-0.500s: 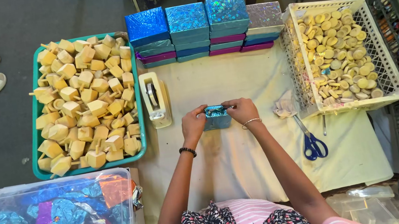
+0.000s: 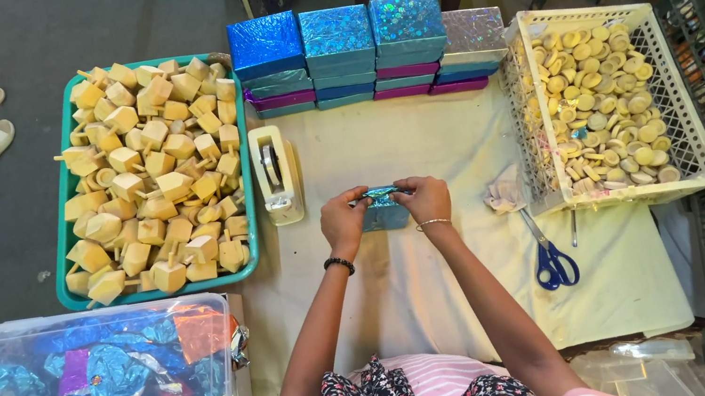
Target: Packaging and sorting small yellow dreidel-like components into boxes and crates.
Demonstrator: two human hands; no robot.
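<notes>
**Two hands close on a small foil-wrapped box**

The left hand and the right hand meet over the middle of the cream cloth-covered table, each gripping one end of a small box wrapped in shiny blue-green foil. Both forearms reach forward from the lap and converge, wrists bent inward, fingers curled over the box's ends, thumbs on its near side. A dark band circles the left wrist, a thin bangle the right.

Just left of the box stands a cream tape dispenser. Beyond that lies a green plastic tray heaped with pale wooden spinning tops. Behind the box, at the table's far edge, sit stacked boxes in glittering blue, purple and silver wrap. To its right is a white plastic crate of round wooden pieces, with blue-handled scissors on the cloth near it. Near left of the box, a clear lidded tub holds crumpled coloured foil.
</notes>
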